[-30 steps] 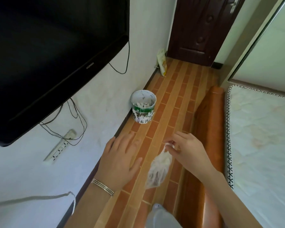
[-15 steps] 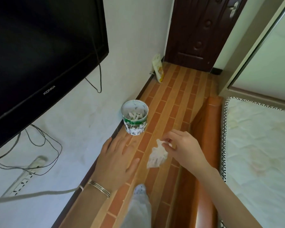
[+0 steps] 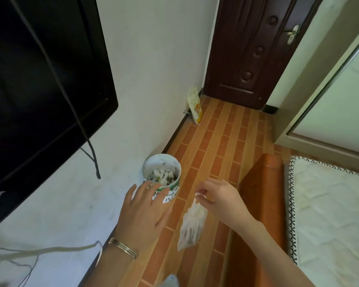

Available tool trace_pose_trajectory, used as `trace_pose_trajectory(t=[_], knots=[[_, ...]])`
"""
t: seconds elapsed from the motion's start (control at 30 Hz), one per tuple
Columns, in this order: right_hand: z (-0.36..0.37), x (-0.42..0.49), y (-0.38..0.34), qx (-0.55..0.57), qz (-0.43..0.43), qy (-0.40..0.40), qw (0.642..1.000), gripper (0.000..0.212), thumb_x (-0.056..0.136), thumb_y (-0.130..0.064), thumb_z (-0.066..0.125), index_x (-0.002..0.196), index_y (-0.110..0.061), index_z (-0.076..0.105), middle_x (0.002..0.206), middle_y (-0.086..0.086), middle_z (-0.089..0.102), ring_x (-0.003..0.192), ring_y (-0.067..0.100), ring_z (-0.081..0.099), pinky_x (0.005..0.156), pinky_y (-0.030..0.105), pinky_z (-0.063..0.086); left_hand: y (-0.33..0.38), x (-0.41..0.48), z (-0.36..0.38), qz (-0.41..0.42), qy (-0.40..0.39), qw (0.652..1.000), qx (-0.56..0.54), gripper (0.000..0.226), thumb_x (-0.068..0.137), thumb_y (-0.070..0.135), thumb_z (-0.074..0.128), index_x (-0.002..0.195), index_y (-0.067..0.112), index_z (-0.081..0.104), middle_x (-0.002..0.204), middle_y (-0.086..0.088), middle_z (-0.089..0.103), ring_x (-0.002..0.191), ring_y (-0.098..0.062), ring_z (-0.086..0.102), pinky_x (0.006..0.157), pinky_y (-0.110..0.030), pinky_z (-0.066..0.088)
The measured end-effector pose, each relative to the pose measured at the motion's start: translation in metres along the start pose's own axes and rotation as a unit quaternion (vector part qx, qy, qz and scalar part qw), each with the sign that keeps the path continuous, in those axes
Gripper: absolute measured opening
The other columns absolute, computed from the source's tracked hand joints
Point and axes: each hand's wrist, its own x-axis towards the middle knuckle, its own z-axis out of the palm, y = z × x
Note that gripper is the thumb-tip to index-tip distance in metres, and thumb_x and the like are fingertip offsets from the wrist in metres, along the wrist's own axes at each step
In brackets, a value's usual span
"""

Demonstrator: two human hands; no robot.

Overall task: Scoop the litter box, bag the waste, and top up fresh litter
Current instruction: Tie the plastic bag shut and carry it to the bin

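Note:
My right hand (image 3: 220, 200) pinches the top of a small clear plastic bag (image 3: 191, 226) that hangs below it with dark waste at its bottom. A round white and green tub (image 3: 163, 177), holding crumpled white scraps, stands on the floor against the wall. My left hand (image 3: 142, 212), fingers straight and spread, hovers in front of the tub; its fingertips overlap the tub's near side. A bangle sits on that wrist. The bag hangs to the right of the tub, apart from it.
A black TV (image 3: 39, 79) hangs on the white wall at left, with cables below it. A yellow and white pouch (image 3: 195, 106) leans near the dark door (image 3: 251, 48). An orange bed frame (image 3: 261, 195) and a white mattress (image 3: 330, 214) border the tiled floor's right side.
The view has moved forward, so the tub is nearer. My left hand now reaches the tub's near side. My right hand still pinches the hanging bag, now closer to the tub.

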Motion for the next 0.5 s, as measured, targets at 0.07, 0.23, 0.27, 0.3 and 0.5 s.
trace_pose_trajectory(t=[0.07, 0.23, 0.27, 0.3, 0.5], knots=[[0.007, 0.029, 0.013, -0.005, -0.011, 0.0, 1.0, 0.013, 0.076, -0.017, 0.07, 0.086, -0.024, 0.066, 0.077, -0.014, 0.061, 0.067, 0.005, 0.059, 0.061, 0.024, 0.046, -0.012, 0.025, 0.001, -0.015, -0.002, 1.0, -0.003, 0.049, 0.09, 0.047, 0.031, 0.115, 0.023, 0.066, 0.118, -0.002, 0.065, 0.115, -0.027, 0.055, 0.097, -0.049, 0.039], [0.017, 0.092, 0.04, -0.019, -0.028, -0.016, 0.999, 0.018, 0.07, -0.014, 0.075, 0.083, -0.024, 0.067, 0.074, -0.013, 0.062, 0.064, 0.008, 0.059, 0.06, 0.022, 0.04, -0.037, 0.064, 0.014, -0.057, -0.014, 0.998, -0.005, 0.046, 0.087, 0.049, 0.039, 0.118, 0.026, 0.063, 0.12, 0.0, 0.063, 0.119, -0.025, 0.053, 0.099, -0.049, 0.039], [0.019, 0.107, 0.046, -0.022, -0.037, -0.018, 0.999, 0.018, 0.07, -0.013, 0.075, 0.083, -0.023, 0.067, 0.074, -0.013, 0.062, 0.064, 0.009, 0.06, 0.06, 0.022, 0.041, -0.044, 0.073, 0.019, -0.061, -0.023, 0.998, 0.003, 0.046, 0.085, 0.05, 0.041, 0.119, 0.026, 0.062, 0.121, 0.001, 0.063, 0.119, -0.025, 0.053, 0.099, -0.049, 0.04], [0.021, 0.123, 0.053, -0.026, -0.044, -0.019, 0.999, 0.018, 0.07, -0.013, 0.075, 0.082, -0.023, 0.067, 0.073, -0.012, 0.062, 0.064, 0.01, 0.06, 0.06, 0.022, 0.041, -0.05, 0.082, 0.023, -0.064, -0.029, 0.997, 0.008, 0.047, 0.084, 0.051, 0.042, 0.119, 0.027, 0.061, 0.121, 0.001, 0.062, 0.119, -0.025, 0.053, 0.099, -0.049, 0.04], [0.051, 0.218, 0.104, -0.078, -0.126, -0.058, 0.987, 0.021, 0.063, -0.013, 0.078, 0.074, -0.024, 0.064, 0.066, -0.012, 0.059, 0.057, 0.012, 0.058, 0.061, 0.024, 0.04, -0.073, 0.14, 0.049, -0.106, -0.022, 0.994, 0.017, 0.044, 0.086, 0.049, 0.044, 0.12, 0.027, 0.06, 0.121, 0.003, 0.061, 0.117, -0.024, 0.054, 0.102, -0.043, 0.031]])
